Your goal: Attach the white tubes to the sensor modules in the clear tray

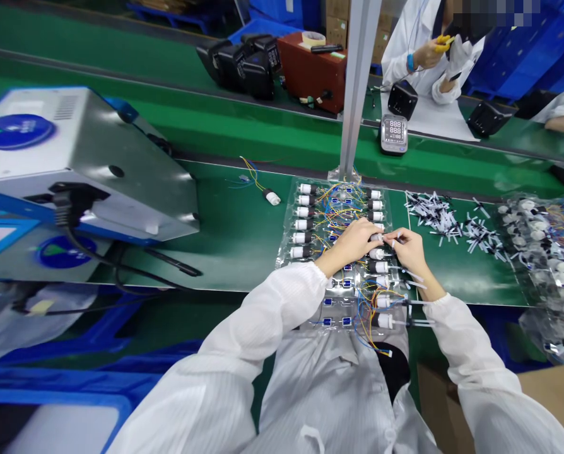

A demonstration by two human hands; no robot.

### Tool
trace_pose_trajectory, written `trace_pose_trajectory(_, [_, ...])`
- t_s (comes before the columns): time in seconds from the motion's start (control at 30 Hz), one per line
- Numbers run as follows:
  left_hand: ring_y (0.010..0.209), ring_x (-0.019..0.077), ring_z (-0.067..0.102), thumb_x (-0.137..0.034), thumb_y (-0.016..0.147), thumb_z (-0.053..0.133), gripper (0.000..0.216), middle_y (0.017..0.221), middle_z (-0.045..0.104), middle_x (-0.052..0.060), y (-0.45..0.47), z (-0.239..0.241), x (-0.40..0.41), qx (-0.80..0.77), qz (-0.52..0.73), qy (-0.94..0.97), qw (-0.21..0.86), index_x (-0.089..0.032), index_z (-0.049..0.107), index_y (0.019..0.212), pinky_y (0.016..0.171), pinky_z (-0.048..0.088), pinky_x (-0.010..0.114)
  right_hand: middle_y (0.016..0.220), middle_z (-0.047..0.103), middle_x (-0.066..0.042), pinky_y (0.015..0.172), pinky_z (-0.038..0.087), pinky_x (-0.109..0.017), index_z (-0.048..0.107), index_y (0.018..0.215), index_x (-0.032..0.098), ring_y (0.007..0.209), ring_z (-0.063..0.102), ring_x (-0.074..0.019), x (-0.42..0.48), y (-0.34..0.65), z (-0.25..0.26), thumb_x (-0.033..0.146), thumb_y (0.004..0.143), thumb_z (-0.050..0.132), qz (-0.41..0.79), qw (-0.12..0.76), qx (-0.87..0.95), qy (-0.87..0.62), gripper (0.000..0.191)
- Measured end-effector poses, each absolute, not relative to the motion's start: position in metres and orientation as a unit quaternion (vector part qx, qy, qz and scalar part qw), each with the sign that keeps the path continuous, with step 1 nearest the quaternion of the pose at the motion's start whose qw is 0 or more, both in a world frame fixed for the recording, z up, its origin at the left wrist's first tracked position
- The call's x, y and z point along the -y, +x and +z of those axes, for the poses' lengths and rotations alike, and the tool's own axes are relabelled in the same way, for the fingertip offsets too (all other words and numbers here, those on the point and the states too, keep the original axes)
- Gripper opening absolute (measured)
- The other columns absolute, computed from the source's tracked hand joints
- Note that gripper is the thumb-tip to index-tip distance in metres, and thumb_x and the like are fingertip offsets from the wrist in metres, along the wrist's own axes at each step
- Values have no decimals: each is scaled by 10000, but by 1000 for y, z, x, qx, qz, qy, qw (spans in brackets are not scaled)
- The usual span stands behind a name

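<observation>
A clear plastic blister tray (286,243) holds rows of small white-and-black cylindrical pumps (305,207) with coloured wires and small blue parts between them. My left hand (358,241) reaches over the tray's right row, its fingers closed on one of these pumps, mostly covered by the fingertips. Close beside it, my right hand (407,248) is pinched at that pump's end; what sits in the pinch is too small to make out. Lower in the row, thin white tubes (419,323) stick out to the right from several pumps.
Loose short white tubes with black ends (433,214) lie piled right of the tray. More filled trays (547,252) stack at the far right. One wired pump (271,197) lies left. Metal machines (135,170) stand left; an upright post (355,88) rises behind. Another person works opposite.
</observation>
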State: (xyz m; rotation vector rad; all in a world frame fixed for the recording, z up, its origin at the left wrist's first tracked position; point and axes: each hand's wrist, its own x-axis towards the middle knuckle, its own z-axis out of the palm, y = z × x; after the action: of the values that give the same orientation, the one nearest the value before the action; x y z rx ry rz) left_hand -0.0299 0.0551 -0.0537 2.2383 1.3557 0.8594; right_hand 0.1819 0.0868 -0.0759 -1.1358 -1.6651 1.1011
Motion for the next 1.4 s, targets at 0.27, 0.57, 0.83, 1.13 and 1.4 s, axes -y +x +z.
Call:
trace_pose_trajectory(0.27, [1010, 256, 610, -326, 939, 732, 222, 1019, 768, 82, -27, -54, -54, -484, 307, 797, 190, -193, 774, 1113, 922, 484, 402, 869, 793, -44, 804, 559, -361, 764, 815, 216, 812, 729, -216, -85, 183, -78, 281, 801, 775, 409, 397, 688, -449, 67])
trace_pose_trajectory(0.57, [983, 244, 627, -349, 953, 713, 212, 1006, 779, 77, -26, -55, -56, -480, 326, 788, 207, -218, 795, 1099, 919, 492, 393, 868, 757, -33, 798, 540, -331, 739, 831, 219, 831, 687, -195, -82, 184, -77, 340, 817, 796, 397, 433, 684, -433, 134])
trace_pose_trajectory(0.83, [1001, 240, 638, -336, 911, 772, 222, 1018, 791, 58, -24, -58, -55, -480, 332, 783, 217, -229, 802, 1103, 903, 503, 374, 859, 778, -35, 796, 551, -337, 729, 795, 218, 814, 716, -202, -84, 189, -84, 334, 788, 829, 448, 410, 662, -439, 153])
trace_pose_trajectory(1.13, [963, 229, 646, -291, 899, 782, 197, 985, 784, 61, -26, -58, -56, -482, 340, 773, 234, -230, 809, 1084, 892, 517, 367, 828, 780, -41, 819, 565, -363, 727, 748, 212, 822, 734, -220, -90, 184, -74, 357, 764, 859, 482, 385, 665, -420, 196])
trace_pose_trajectory(1.4, [1064, 257, 633, -427, 914, 760, 332, 1096, 760, 85, -25, -56, -50, -487, 306, 792, 204, -209, 767, 1164, 982, 489, 408, 1126, 774, -51, 816, 559, -325, 744, 1106, 259, 910, 708, -187, -85, 209, -66, 380, 790, 840, 535, 410, 629, -389, 352])
